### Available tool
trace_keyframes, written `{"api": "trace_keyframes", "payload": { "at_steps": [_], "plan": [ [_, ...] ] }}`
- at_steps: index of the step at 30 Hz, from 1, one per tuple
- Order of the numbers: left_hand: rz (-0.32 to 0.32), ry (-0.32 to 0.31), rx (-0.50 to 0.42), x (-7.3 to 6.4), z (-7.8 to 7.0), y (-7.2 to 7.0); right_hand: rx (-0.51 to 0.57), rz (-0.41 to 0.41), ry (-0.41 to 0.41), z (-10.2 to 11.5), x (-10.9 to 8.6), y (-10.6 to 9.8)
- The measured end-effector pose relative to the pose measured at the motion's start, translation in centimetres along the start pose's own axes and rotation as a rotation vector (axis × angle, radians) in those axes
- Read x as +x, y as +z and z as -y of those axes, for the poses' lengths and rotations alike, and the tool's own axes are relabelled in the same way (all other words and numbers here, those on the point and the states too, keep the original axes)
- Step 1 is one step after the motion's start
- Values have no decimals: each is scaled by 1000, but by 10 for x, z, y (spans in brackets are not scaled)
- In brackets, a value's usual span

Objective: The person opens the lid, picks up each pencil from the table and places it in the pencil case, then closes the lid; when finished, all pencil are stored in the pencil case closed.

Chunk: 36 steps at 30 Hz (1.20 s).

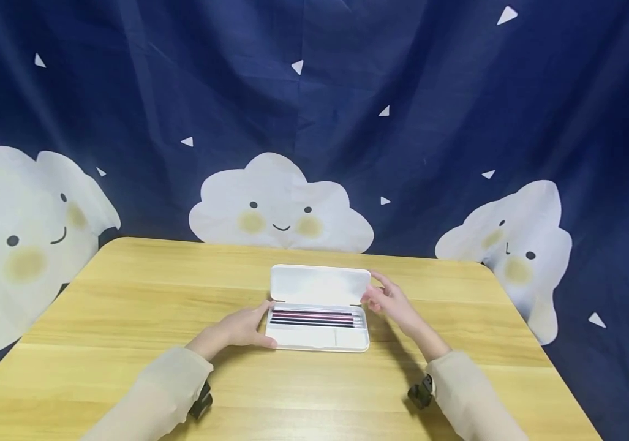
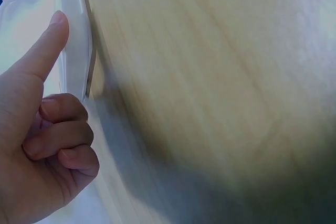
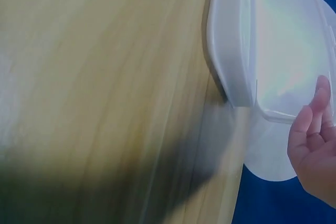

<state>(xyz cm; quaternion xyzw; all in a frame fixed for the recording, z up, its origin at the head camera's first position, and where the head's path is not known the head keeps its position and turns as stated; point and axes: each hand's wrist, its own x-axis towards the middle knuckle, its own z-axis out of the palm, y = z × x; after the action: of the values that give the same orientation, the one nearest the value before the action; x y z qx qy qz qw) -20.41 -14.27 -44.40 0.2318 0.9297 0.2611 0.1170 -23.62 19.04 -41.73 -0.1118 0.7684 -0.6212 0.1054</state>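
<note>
A white pencil case [image 1: 297, 337] lies on the table with its lid [image 1: 320, 285] raised at the back. Several dark and reddish pencils [image 1: 314, 318] lie side by side in its rear compartment. My left hand [image 1: 242, 327] holds the case's left end, its thumb at the front corner and its index finger near the hinge. In the left wrist view that thumb [image 2: 50, 43] lies along the white side, and the other fingers are curled. My right hand [image 1: 394, 303] holds the lid's right edge; its fingers [image 3: 320, 98] overlap the lid in the right wrist view.
The case stands near the middle of a light wooden table [image 1: 182, 288] with rounded far corners. Behind it hangs a dark blue curtain [image 1: 413, 153] printed with white clouds and triangles. Dark wrist cameras sit at both cuffs, such as the right camera [image 1: 421, 392].
</note>
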Motion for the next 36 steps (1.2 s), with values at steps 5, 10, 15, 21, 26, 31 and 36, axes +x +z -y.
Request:
{"api": "trace_keyframes", "payload": {
  "at_steps": [5, 10, 15, 21, 26, 31, 36],
  "plan": [
    [-15, -2, 16, 1, 0, 0, -24, -26, 33, 2, -1, 2],
    [-38, -11, 22, -1, 0, 0, -26, -43, 53, 3, -3, 4],
    [-80, 16, 35, -6, 0, 0, -23, -73, 63, 2, -6, 6],
    [-130, -41, -58, -8, 0, -7, 2, -135, 42, 2, -9, 12],
    [-253, -155, -312, -1, -3, -17, 13, -177, 18, 3, -15, 18],
    [-315, -235, -525, 8, -11, -25, -5, -178, 30, 2, -22, 21],
    [-332, -246, -554, 12, -16, -24, -1, -179, 59, 2, -27, 22]
  ]
}}
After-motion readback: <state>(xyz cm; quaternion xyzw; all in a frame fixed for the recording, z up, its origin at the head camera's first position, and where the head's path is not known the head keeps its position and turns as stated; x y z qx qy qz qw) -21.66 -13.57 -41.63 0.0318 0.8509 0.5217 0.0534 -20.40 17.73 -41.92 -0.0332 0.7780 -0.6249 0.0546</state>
